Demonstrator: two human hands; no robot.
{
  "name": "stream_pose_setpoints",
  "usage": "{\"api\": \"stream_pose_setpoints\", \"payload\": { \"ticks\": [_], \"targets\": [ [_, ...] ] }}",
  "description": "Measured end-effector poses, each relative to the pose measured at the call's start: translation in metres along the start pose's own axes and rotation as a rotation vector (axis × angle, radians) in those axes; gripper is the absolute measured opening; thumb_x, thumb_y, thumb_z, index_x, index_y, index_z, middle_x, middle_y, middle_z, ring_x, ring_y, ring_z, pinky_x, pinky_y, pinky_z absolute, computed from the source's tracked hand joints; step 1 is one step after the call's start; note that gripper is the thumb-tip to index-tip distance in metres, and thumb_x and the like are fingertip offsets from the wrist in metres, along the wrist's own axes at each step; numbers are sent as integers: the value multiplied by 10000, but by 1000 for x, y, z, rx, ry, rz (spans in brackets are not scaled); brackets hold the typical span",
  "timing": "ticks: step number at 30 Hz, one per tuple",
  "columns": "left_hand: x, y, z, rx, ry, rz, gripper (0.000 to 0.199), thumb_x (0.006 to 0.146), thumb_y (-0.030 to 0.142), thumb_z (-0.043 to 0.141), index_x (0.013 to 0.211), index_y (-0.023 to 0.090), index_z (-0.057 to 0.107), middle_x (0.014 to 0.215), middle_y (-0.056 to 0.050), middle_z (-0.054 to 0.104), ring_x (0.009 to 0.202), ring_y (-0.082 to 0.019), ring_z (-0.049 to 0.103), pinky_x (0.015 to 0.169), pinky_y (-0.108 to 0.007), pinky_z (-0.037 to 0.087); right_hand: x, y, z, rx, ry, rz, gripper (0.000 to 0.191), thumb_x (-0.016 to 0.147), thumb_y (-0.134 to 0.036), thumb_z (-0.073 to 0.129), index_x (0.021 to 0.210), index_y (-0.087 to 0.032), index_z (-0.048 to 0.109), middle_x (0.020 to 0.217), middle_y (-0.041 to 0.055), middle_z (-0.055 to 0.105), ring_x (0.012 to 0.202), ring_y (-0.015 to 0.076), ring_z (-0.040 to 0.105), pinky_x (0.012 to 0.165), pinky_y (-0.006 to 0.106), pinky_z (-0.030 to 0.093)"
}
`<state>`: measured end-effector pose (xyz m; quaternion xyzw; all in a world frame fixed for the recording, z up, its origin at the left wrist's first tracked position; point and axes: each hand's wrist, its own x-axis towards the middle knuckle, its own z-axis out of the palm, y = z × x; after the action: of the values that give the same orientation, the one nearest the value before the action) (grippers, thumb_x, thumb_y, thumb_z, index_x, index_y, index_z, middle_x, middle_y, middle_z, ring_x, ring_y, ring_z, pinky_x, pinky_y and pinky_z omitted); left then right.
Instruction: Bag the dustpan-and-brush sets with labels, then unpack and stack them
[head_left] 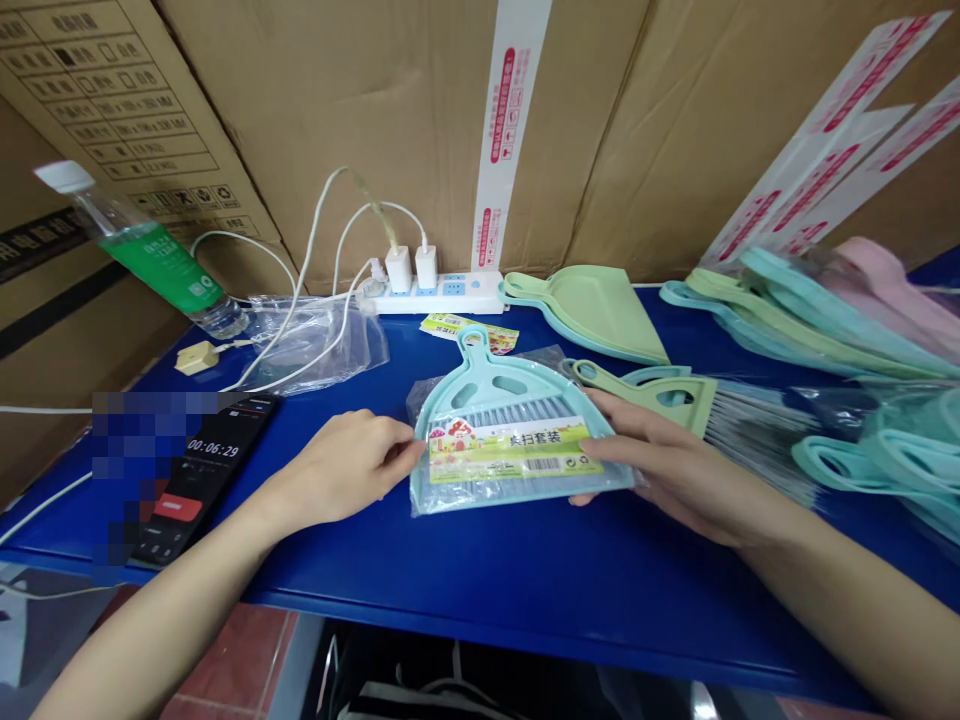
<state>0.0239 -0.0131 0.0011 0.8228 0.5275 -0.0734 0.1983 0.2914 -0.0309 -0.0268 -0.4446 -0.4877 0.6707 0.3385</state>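
Fig.: we're in a packing area, prob. a small warehouse: cardboard cartons (360, 130), blue workbench (480, 585), bagged dustpan-and-brush set (510, 440), stacked plastic dustpans (817, 310), loose poly bags (315, 345).

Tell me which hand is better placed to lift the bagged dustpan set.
Probably the right hand: it lies across one edge of the bagged dustpan set, giving it more hold. The left hand only touches the opposite edge.

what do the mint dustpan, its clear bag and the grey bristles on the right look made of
The mint dustpan looks like moulded plastic: smooth, softly sheened, with slots formed in it. The clear bag looks like thin plastic film, glossy and creased. The grey bristles seem synthetic, fine and straight, though the exact fibre cannot be told.
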Motion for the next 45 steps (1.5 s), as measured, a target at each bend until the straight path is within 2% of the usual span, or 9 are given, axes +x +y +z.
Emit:
{"api": "stream_pose_setpoints", "payload": {
  "ticks": [5, 10, 16, 21, 26, 31, 38, 42, 45],
  "targets": [
    [0, -2, -2, 86, 19, -76, 466, 980, 448, 362, 625, 207, 544, 584, -10, 645, 608, -202, 641, 590, -279, 329, 1, 4, 0, 9, -26, -13, 679, 803, -426, 686, 1421, -261, 460, 1080, 69, 660, 693, 160, 619, 529, 269, 578],
    [2, -4, -2, 257, 178, -249, 446, 977, 497, 312, 943, 178, 621, 804, -97, 714, 797, -326, 685, 615, -338, 370, 2, 5, -2, -73, -39, -68, 692, 841, -493, 662, 1449, -248, 439, 957, 53, 647, 661, 154, 600, 482, 258, 553],
    [1, -11, 7, -267, 303, 63, 432, 915, 487, 413, 1231, 197, 469, 948, -43, 689, 799, -221, 652, 709, -338, 452, -1, 4, -1, -61, -77, -75, 656, 808, -529, 699, 1373, -236, 538, 792, 9, 618, 578, 126, 556, 450, 237, 528],
    [10, -11, 19, -924, 107, 121, 509, 795, 459, 643, 1175, 199, 427, 845, 17, 602, 579, -108, 552, 499, -234, 408, 4, 7, -7, 14, 117, -52, 541, 787, -572, 690, 1222, -255, 647, 850, 34, 676, 662, 180, 625, 479, 274, 541],
    [21, -4, 27, -1266, 88, 56, 553, 717, 472, 754, 1082, 141, 503, 734, 36, 574, 476, -56, 484, 395, -191, 331, 11, 6, -4, 114, 168, -130, 470, 720, -592, 743, 1026, -242, 674, 1018, 72, 724, 979, 280, 672, 853, 432, 570],
    [22, 4, 34, -1391, 194, 89, 499, 692, 451, 808, 951, 153, 503, 701, 58, 567, 477, -56, 524, 440, -196, 433, 12, 10, 15, 173, 178, -112, 551, 632, -429, 863, 1065, -259, 569, 1141, 57, 698, 1101, 276, 637, 960, 471, 523],
    [13, 14, 37, -1469, 152, 118, 517, 651, 364, 861, 966, 172, 499, 897, 2, 616, 646, -108, 636, 555, -230, 549, 3, 18, 29, 163, 262, -261, 606, 640, -376, 856, 1111, -252, 496, 1188, 76, 677, 1104, 276, 639, 962, 486, 526],
    [10, 16, 37, -1402, 21, 206, 447, 711, 431, 807, 964, 168, 548, 893, -19, 613, 746, -155, 647, 606, -265, 572, -13, 15, 26, 166, 275, -250, 635, 644, -435, 851, 1141, -272, 490, 1186, 66, 682, 1073, 283, 656, 920, 479, 552],
    [9, 17, 36, -1296, -45, 261, 417, 752, 513, 744, 891, 162, 569, 857, -19, 582, 741, -152, 632, 589, -254, 553, -32, 8, 8, 130, 361, -206, 582, 654, -497, 834, 1088, -280, 514, 1085, 43, 719, 957, 276, 700, 817, 439, 593]
  ]
}}
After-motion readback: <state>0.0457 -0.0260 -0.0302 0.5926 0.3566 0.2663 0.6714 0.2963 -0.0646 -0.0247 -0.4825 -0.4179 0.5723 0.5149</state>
